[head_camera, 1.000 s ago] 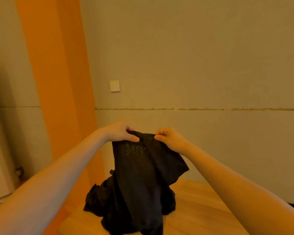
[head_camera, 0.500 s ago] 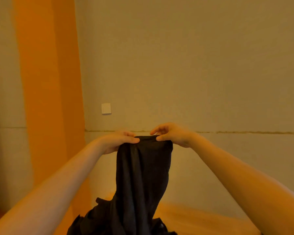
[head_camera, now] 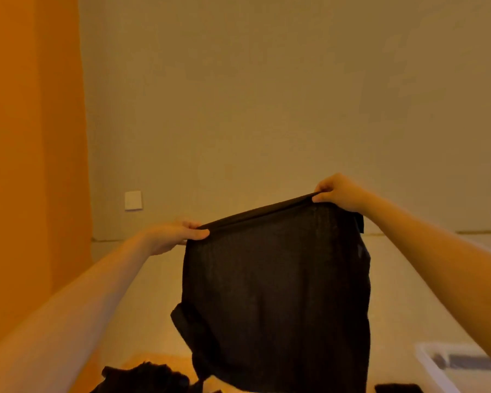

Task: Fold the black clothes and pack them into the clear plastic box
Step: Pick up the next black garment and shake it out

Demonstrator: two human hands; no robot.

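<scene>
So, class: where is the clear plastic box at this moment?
In the head view, the clear plastic box sits at the bottom right corner, under the right forearm and right of the hanging black garment.

At the lower right of the frame the clear plastic box (head_camera: 437, 361) is blurred and cut by the edge, its contents unreadable. The held black garment (head_camera: 275, 293) runs off the bottom edge, hiding the surface behind it

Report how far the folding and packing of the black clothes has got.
Done: the clear plastic box at lower right seems to hold something dark, too blurred to identify. In hand: the left hand and right hand pinch the top edge of a black garment, spread out and hanging, not yet folded. Left: a black pile lies below, unfolded.
</scene>
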